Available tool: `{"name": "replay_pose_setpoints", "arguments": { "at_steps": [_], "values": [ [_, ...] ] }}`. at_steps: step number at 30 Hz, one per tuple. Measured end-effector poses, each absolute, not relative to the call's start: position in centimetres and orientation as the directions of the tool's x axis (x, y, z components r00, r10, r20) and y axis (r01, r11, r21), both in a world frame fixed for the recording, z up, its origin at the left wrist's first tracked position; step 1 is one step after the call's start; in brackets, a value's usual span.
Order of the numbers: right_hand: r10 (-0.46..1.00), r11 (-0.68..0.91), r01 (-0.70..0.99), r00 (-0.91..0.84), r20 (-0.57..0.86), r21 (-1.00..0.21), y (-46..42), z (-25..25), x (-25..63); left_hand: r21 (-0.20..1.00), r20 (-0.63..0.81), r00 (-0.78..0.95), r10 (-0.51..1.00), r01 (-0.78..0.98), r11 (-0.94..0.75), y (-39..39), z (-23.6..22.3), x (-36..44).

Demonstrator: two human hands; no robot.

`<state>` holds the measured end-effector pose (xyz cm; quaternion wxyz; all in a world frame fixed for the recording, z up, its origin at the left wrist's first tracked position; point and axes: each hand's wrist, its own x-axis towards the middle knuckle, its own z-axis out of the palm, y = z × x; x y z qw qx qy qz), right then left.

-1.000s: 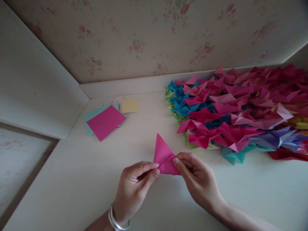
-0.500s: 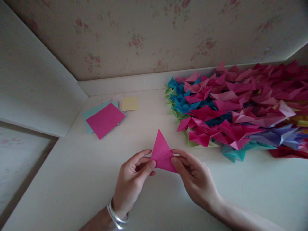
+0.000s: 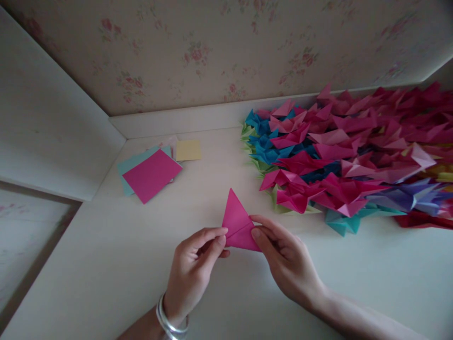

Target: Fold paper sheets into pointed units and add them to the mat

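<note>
A folded pink origami paper [image 3: 238,219], triangular with a crease across its lower part, is held between both hands above the white table. My left hand [image 3: 198,257], with silver bangles at the wrist, pinches its left edge between thumb and forefinger. On the other side my right hand [image 3: 286,264] grips the right edge, thumb on the front and fingers behind. The paper's point is directed away from me. Its back side is hidden.
Pink paper sheets [image 3: 152,175] lie over light blue paper [image 3: 126,166] at the left, beside a yellow square of paper [image 3: 188,150]. A large heap of folded paper cranes [image 3: 339,151] covers the right side. Floral wallpaper [image 3: 198,56] rises behind.
My left forefinger has moved onto the front of the pink paper near its left edge. My right hand keeps its grip. The whole view has shifted slightly.
</note>
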<state>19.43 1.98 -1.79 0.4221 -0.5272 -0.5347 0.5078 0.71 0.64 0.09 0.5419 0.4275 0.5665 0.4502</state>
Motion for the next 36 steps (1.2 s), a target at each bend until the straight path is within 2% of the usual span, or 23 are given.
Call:
{"name": "replay_pose_setpoints", "arguments": {
  "at_steps": [7, 11, 20, 27, 36],
  "values": [
    [0.989, -0.12, -0.005, -0.085, -0.12, -0.993, 2.33, -1.37, 19.48, 0.98, -0.054, 0.061, 0.997, 0.194, 0.041, 0.67, 0.89, 0.66],
    [0.987, -0.135, -0.027, -0.092, -0.132, -0.99, 2.26, -1.36, 19.44, 0.964, -0.024, 0.046, 0.999, 0.266, 0.01, 0.71, 0.61, 0.57],
    [0.986, -0.143, 0.033, -0.078, -0.145, -0.989, 2.02, -1.57, 19.26, 0.976, -0.007, 0.041, 0.999, 0.217, -0.002, 0.59, 0.38, 0.51],
    [0.99, -0.143, 0.088, -0.009, -0.144, -0.986, 2.17, -1.61, 19.35, 0.984, -0.156, 0.08, 0.984, 0.096, 0.149, 0.83, 0.56, 0.65],
    [0.987, -0.161, 0.078, 0.04, -0.159, -0.984, 2.48, -1.24, 19.5, 0.981, -0.051, 0.126, 0.991, 0.191, 0.026, 0.57, 0.43, 0.56]
  ]
}}
